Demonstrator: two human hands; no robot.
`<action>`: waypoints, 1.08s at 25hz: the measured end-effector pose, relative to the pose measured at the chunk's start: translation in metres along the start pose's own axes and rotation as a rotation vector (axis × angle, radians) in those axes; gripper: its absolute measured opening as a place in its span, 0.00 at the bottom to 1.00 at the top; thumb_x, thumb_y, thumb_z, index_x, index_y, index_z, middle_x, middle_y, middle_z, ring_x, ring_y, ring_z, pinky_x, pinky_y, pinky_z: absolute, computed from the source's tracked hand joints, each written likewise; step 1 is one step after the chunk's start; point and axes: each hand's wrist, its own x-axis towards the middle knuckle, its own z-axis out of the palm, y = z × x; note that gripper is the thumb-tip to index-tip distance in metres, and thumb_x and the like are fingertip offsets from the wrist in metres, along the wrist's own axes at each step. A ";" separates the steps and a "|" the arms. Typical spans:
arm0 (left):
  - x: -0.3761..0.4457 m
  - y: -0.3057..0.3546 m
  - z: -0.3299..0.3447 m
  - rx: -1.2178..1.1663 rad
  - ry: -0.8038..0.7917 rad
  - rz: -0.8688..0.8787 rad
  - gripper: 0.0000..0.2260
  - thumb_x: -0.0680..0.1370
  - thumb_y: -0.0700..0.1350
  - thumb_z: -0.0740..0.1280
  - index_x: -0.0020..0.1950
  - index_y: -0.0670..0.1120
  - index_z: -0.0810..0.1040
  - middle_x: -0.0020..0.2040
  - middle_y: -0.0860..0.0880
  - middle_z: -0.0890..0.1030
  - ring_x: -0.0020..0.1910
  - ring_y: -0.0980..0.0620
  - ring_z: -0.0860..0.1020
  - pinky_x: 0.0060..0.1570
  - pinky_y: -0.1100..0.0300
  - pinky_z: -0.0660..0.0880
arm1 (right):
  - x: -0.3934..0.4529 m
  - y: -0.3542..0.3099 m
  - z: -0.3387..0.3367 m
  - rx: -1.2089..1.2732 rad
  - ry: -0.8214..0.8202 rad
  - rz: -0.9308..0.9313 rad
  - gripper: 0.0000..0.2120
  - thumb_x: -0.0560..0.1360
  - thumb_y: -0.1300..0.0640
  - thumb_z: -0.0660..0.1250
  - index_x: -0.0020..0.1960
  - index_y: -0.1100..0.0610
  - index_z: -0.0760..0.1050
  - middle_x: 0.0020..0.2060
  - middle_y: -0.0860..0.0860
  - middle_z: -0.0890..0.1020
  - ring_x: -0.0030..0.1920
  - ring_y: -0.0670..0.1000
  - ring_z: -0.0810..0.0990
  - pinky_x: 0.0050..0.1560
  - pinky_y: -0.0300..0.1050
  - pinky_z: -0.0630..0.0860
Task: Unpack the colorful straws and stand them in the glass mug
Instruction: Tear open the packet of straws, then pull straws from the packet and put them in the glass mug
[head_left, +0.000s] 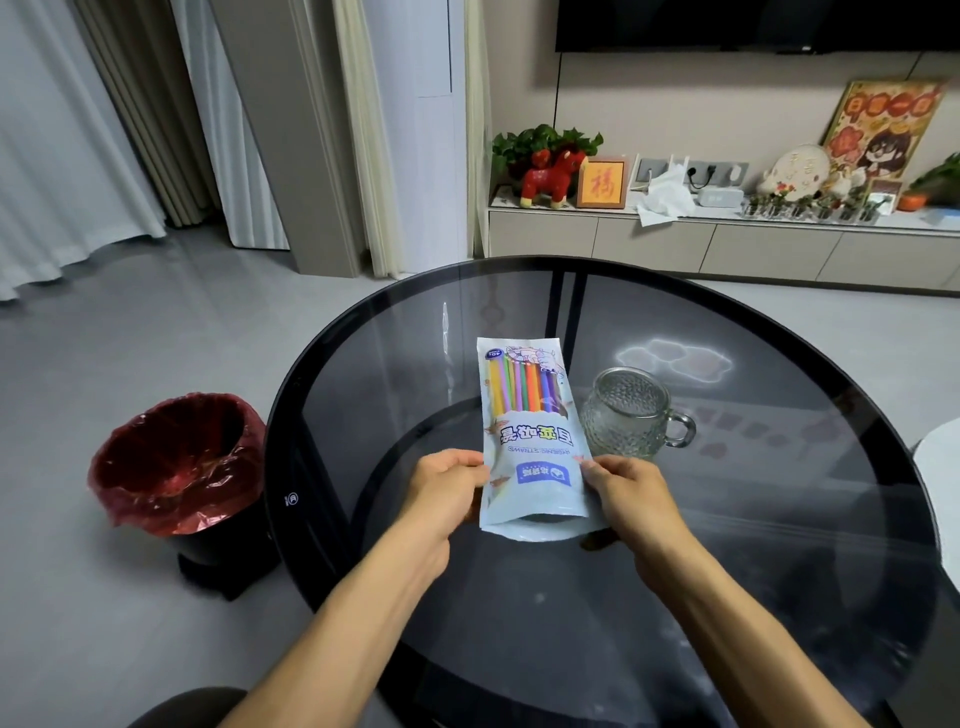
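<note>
Pale-blue plastic, the straw packet (530, 441) lies flat on the glass table (779, 519) just left of the glass mug (631, 413), its near end gaping open toward me. My left hand (447, 486) and right hand (626, 491) pinch its two side edges, fingers clamped on the film. I judge this the unpacking step: straws (524, 387) sit at the packet's far end from the mug, so next I must draw them out.

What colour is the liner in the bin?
Red, translucent plastic liner over a black bin; seen in the head view.
</note>
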 end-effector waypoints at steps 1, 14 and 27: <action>0.001 -0.002 -0.001 -0.010 0.001 -0.010 0.04 0.75 0.39 0.68 0.48 0.42 0.82 0.43 0.45 0.87 0.46 0.44 0.85 0.51 0.50 0.82 | 0.001 0.002 0.001 -0.018 -0.007 -0.010 0.14 0.80 0.57 0.63 0.41 0.61 0.82 0.36 0.57 0.83 0.32 0.54 0.79 0.26 0.49 0.80; -0.010 0.020 0.005 -0.255 -0.051 0.607 0.08 0.78 0.34 0.65 0.44 0.47 0.77 0.38 0.48 0.82 0.33 0.58 0.77 0.34 0.68 0.72 | -0.005 -0.021 0.009 0.453 0.084 -0.502 0.13 0.81 0.60 0.63 0.52 0.48 0.84 0.51 0.53 0.87 0.53 0.54 0.83 0.58 0.56 0.78; -0.006 0.003 0.006 0.188 0.111 0.388 0.31 0.69 0.45 0.76 0.67 0.50 0.66 0.65 0.51 0.77 0.61 0.51 0.76 0.62 0.51 0.73 | 0.008 -0.025 -0.014 0.026 0.101 -0.269 0.10 0.79 0.54 0.64 0.58 0.52 0.78 0.52 0.47 0.84 0.55 0.49 0.82 0.57 0.51 0.79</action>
